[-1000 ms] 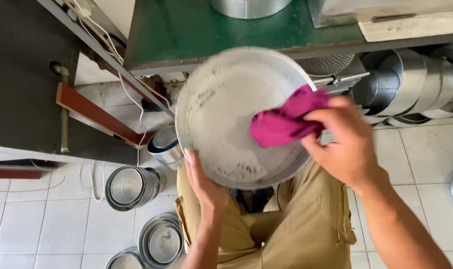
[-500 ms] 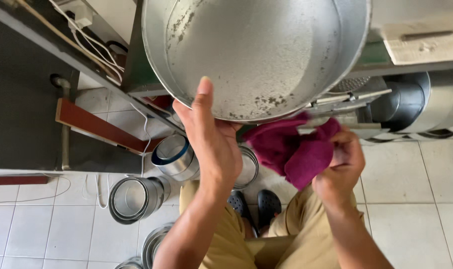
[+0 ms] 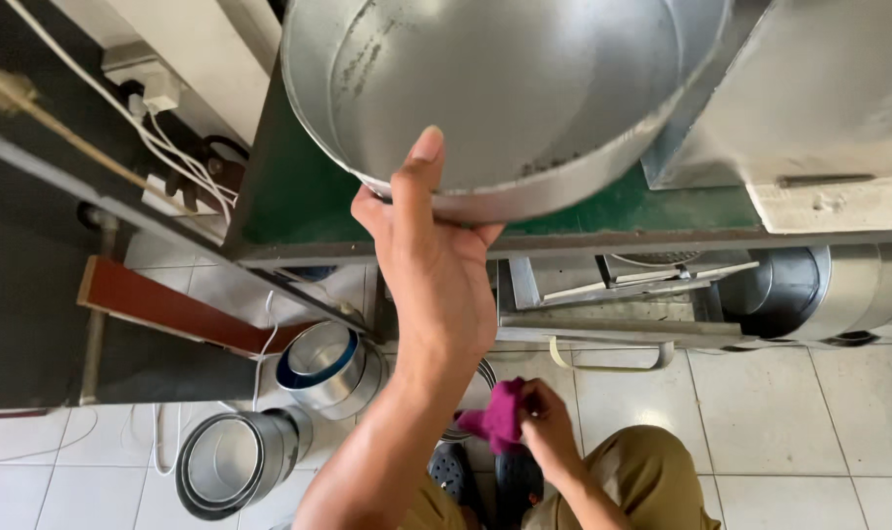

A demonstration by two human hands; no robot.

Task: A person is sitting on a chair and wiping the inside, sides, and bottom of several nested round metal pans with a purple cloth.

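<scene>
Your left hand [image 3: 436, 285] holds the big round metal pan [image 3: 505, 93] up over the green bench [image 3: 299, 201], fingers wrapped on its rim, thumb pressed against the wall. Low by your knee, your right hand [image 3: 549, 432] closes its fingers on a magenta cloth [image 3: 498, 414].

The large round pan [image 3: 510, 93] is dull grey sheet metal, smooth with dark specks inside. The magenta rag [image 3: 498, 415] is soft matt cloth. The metal cans [image 3: 232, 459] on the glossy white floor tiles [image 3: 789, 412] shine brighter.
</scene>
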